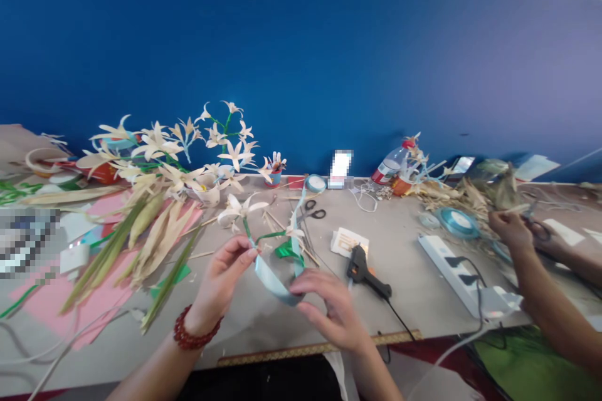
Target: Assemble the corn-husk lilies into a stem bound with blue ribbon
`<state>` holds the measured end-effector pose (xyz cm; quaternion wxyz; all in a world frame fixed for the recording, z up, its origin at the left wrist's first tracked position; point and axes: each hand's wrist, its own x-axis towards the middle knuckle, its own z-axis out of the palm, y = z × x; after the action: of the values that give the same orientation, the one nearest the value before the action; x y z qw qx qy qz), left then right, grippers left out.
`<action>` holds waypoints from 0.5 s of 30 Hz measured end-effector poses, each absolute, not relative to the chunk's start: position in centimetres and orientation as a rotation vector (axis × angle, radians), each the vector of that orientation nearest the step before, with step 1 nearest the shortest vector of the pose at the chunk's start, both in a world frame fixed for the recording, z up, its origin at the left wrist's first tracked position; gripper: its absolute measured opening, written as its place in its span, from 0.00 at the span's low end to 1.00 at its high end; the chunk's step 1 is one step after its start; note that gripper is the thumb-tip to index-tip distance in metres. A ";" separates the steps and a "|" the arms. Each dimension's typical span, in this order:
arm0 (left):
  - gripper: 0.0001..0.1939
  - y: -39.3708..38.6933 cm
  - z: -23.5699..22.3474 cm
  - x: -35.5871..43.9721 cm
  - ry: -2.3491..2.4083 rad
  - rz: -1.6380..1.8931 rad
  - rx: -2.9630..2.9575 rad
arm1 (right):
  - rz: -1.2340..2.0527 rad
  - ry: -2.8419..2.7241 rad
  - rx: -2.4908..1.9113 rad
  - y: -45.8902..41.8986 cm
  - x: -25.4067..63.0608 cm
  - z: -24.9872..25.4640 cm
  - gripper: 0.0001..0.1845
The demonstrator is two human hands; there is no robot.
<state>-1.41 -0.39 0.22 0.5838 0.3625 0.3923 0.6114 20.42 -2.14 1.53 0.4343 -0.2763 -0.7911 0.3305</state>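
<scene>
Evidently, the left hand [230,266] pinches a green stem [245,226] between thumb and forefinger, just where light blue ribbon [273,283] meets it. The pale flower [242,208] on that stem rises directly above the left hand's fingertips, and a second green stem [270,235] branches off to their right. From the pinch, the ribbon dips in a slack curve to the right hand [332,310], whose thumb and curled fingers hold it at the tips; blur hides the exact contact. Beyond the right hand, the ribbon climbs toward its spool [315,183], at the far side of the surface [390,225].

Black-handled scissors [315,213] lie beyond the right hand, and a black glue gun [364,270] rests to its upper right. Farther right is a white power strip [456,276], with another person's hand [512,232] beyond it. Left of the left hand, dried husks [162,241] and long green leaves [110,250] spread over pink paper [87,304]; past them, more pale flowers [157,141] stand massed. A red beaded bracelet [195,329] circles the left wrist.
</scene>
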 end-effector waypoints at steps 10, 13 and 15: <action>0.07 -1.3 1.2 -1.8 0.824 1.447 0.815 | 0.293 -1.906 -1.456 1.4 24.4 -3.0 0.08; 0.07 -1.5 1.4 -2.0 0.811 1.440 0.826 | 0.228 -2.065 -1.389 2.1 23.4 -3.2 0.16; 0.07 -1.6 1.4 -2.2 0.811 1.434 0.825 | 0.271 -2.223 -1.310 2.5 22.0 -3.4 0.24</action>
<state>-2.20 -1.62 1.44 0.6048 0.3565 0.3507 0.6198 21.98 2.53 -3.37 0.2702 -0.4860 -0.8250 0.1007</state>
